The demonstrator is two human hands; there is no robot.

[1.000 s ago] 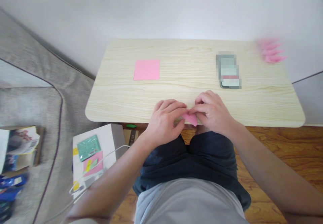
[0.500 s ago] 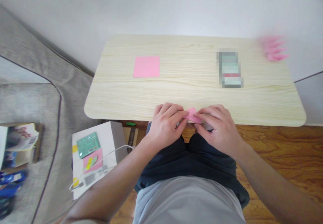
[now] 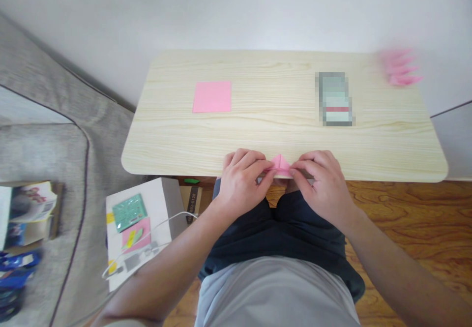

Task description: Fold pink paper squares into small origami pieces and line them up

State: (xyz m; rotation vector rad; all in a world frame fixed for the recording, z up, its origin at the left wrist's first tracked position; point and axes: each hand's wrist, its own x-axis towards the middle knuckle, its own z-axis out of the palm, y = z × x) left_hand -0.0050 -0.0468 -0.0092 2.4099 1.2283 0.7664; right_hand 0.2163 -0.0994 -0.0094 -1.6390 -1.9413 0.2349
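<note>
At the table's front edge, a small folded piece of pink paper (image 3: 280, 163) is held between both hands, its peak pointing away from me. My left hand (image 3: 245, 177) pinches its left end between thumb and fingers. On the other end, the thumb and fingers of my right hand (image 3: 320, 177) are closed in a pinch. The fingertips cover both ends of the paper. Farther back on the left lies a flat square of pink paper (image 3: 212, 97). Several pointed pink folded paper pieces (image 3: 401, 69) sit in a blurred group at the back right corner.
The pale wooden table (image 3: 177, 140) has rounded corners and meets a white wall. A pixelated phone-like object (image 3: 335, 98) lies right of centre. Left and below, a white box (image 3: 155, 199) carries a green packet (image 3: 129, 212) and a white cable (image 3: 158, 223). A grey sofa (image 3: 106, 169) stands left.
The folded paper has turned so its peak shows upright and more open between my hands. My right fingers have shifted to its right end; my left hand stays nearly in place.
</note>
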